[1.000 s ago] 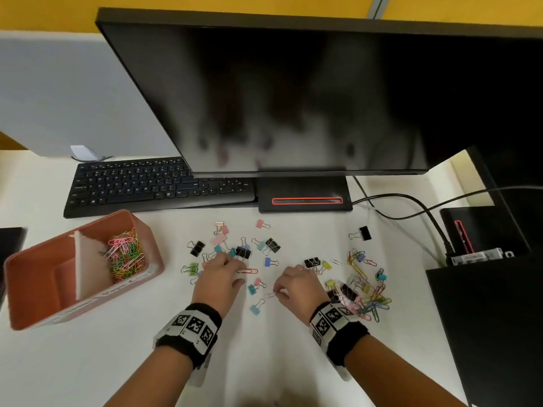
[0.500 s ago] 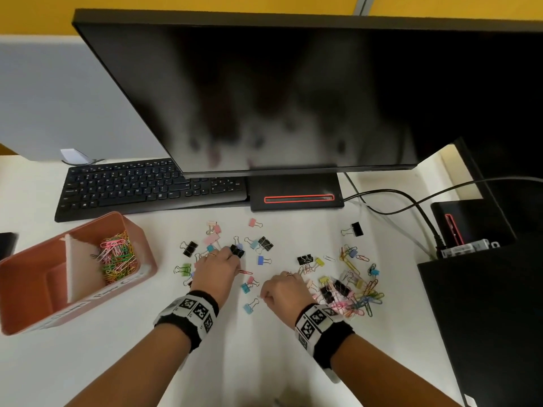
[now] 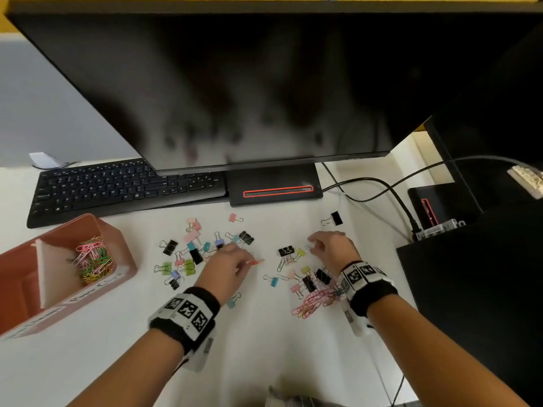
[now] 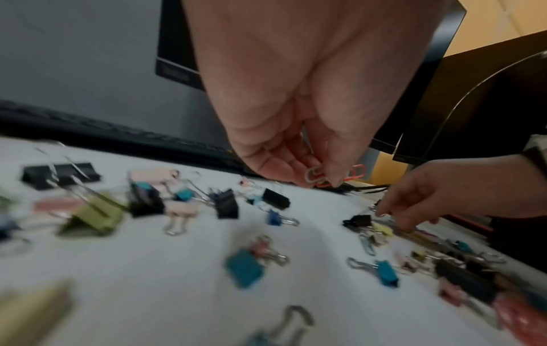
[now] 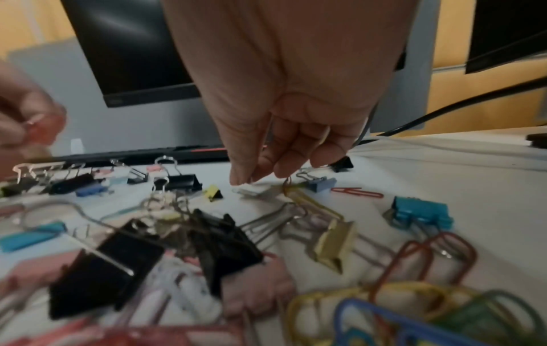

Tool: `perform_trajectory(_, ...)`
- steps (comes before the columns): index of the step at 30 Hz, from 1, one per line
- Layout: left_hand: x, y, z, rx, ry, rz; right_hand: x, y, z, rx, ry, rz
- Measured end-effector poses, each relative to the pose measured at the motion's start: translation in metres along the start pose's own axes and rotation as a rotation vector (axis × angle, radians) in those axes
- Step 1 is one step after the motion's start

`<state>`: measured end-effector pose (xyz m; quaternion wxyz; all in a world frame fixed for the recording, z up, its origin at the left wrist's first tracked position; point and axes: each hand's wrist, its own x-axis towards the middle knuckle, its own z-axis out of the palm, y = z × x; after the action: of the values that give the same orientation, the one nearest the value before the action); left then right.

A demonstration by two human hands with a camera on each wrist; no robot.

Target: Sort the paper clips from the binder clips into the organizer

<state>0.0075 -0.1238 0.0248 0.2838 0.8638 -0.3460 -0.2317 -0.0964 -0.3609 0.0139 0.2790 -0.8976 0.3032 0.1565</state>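
Note:
Binder clips and paper clips lie mixed on the white desk. The pink organizer stands at the left, with a heap of coloured paper clips in its far compartment. My left hand hovers just above the desk and pinches an orange paper clip; the left wrist view shows a pale paper clip in the same pinch. My right hand reaches down with thumb and fingers closed on a white paper clip that lies on the desk.
A black keyboard and the monitor base stand behind the clips, under a large monitor. Cables run to the right. A black box borders the desk on the right.
My left hand has picked the orange paper clip up off the desk. My right hand has moved right and farther back, over to the white paper clip.

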Motion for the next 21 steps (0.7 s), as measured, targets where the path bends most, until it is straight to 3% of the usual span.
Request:
perform_trajectory(5, 0.015, 0.030, 0.036, -0.094, -0.070, -0.160, 0.010, -0.005, 0.004, -0.279, -0.088, -0.061)
perform_trajectory(9, 0.028, 0.037, 0.055, -0.067, -0.140, -0.258, 0.012, -0.004, 0.003, -0.329, -0.122, -0.117)
perform_trajectory(14, 0.041, 0.040, 0.067, 0.087, -0.133, -0.216, 0.012, 0.004, 0.004, -0.179, -0.113, -0.090)
perform_trajectory(21, 0.051, 0.040, 0.072, 0.192, -0.161, -0.161, 0.011, 0.011, 0.001, -0.298, -0.173, -0.153)
